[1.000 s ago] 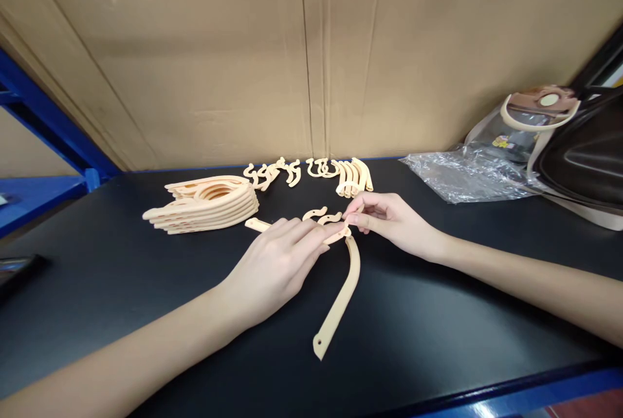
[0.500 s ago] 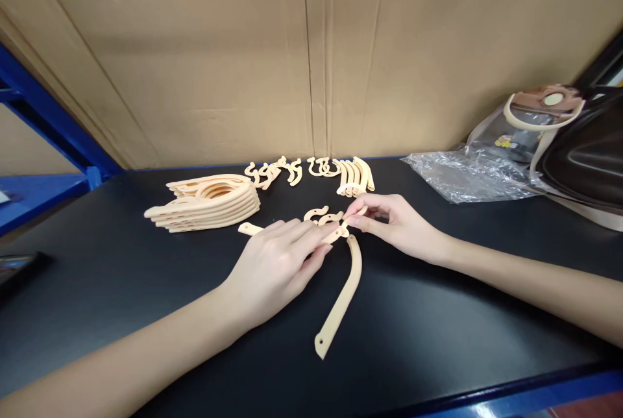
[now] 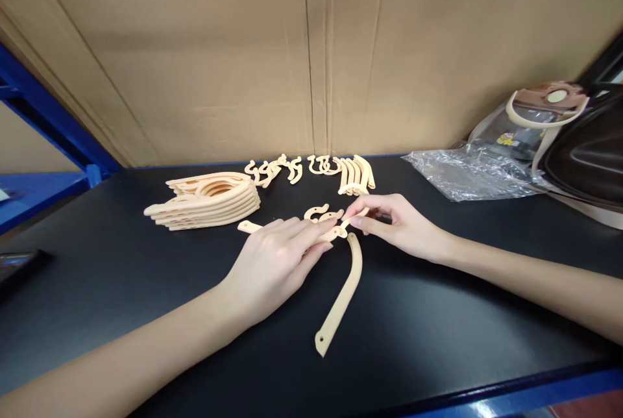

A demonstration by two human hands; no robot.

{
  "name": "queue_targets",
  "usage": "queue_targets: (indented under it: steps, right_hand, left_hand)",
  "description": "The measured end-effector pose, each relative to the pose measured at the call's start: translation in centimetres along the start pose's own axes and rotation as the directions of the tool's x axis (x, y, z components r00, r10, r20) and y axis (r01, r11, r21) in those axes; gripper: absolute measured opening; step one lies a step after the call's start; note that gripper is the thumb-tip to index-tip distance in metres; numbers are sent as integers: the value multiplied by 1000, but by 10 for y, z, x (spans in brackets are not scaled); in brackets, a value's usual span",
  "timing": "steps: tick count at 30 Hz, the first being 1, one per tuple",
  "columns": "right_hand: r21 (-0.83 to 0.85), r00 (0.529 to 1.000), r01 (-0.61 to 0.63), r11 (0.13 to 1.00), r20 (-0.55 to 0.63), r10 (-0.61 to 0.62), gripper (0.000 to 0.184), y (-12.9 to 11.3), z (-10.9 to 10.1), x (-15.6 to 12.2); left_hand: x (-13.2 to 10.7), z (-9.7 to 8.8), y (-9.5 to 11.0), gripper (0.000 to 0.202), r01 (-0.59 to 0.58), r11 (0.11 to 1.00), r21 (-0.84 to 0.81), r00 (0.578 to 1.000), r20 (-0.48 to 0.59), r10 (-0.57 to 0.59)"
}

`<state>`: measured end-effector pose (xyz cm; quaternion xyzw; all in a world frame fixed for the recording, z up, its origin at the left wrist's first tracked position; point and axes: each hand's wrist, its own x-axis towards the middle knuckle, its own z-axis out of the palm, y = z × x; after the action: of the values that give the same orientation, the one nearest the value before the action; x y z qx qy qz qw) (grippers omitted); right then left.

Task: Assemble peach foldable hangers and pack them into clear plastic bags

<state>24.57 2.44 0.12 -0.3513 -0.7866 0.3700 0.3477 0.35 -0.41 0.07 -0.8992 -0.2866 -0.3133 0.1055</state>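
Note:
My left hand [image 3: 280, 262] lies over a cream plastic curved arm [image 3: 249, 227], fingers pressing it to the black table near its joint. My right hand [image 3: 394, 223] pinches a small cream hook piece [image 3: 359, 213] at that same joint. A second curved arm [image 3: 343, 298] runs from the joint toward me, ending in a holed tip. Two loose hook pieces [image 3: 322, 213] lie just behind my fingers.
A stack of assembled cream hangers [image 3: 204, 200] sits at the left. Rows of small hooks [image 3: 272, 171] and curved arms [image 3: 355, 176] lie along the cardboard back wall. A clear plastic bag [image 3: 467, 174] and a dark bag [image 3: 584, 158] occupy the right. Blue shelf frame [image 3: 43, 139] at left.
Both hands stay at the joint; my fingers have shifted slightly and the arm under my left hand has slid a little to the left.

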Motion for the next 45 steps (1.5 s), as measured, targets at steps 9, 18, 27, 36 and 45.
queue_targets:
  steps: [9,18,27,36,45]
  right_hand:
    - [4,999,10,1000,36,-10,18,-4,-1,0]
    - [-135,978,195,971,-42,-202,37,-6,6,-8]
    - [-496,882,471,729,260,-393,26,-11,10,-16]
    - [-442,890,445,778,318,-328,28,-11,5,-9]
    - [-450,950,223,865,298,-90,17,-17,-5,-8]
  left_hand:
    - [0,-2,2,27,-20,996,83,1000,22,18]
    - [5,-9,-2,24,63,979,193,997,-66,-52]
    - [16,-29,-2,34,611,572,-547,766,228,-601]
    - [20,-23,1,27,713,29,-701,610,599,-518]
    - [18,-21,1,26,736,-23,-677,556,624,-549]
